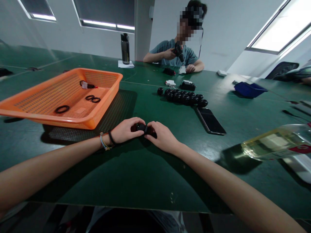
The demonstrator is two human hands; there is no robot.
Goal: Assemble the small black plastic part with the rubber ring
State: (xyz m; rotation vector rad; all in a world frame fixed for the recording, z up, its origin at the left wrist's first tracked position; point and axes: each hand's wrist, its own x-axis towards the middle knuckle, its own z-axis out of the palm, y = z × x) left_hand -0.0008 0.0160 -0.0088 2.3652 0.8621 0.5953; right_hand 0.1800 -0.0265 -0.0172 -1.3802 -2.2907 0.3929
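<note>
Phone (211, 121) (face up) beyond the hands (145, 133)

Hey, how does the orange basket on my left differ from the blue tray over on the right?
The basket is orange; the tray is blue.
The basket is much larger; the tray is small.
The basket's walls are full of little holes; the tray's walls look plain, with no holes showing.
Both are open-topped and rest on the green table.

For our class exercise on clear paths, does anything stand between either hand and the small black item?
Nothing visible does: the left hand and right hand both touch the black item, one from each side. Their fingers cover part of it.
</note>
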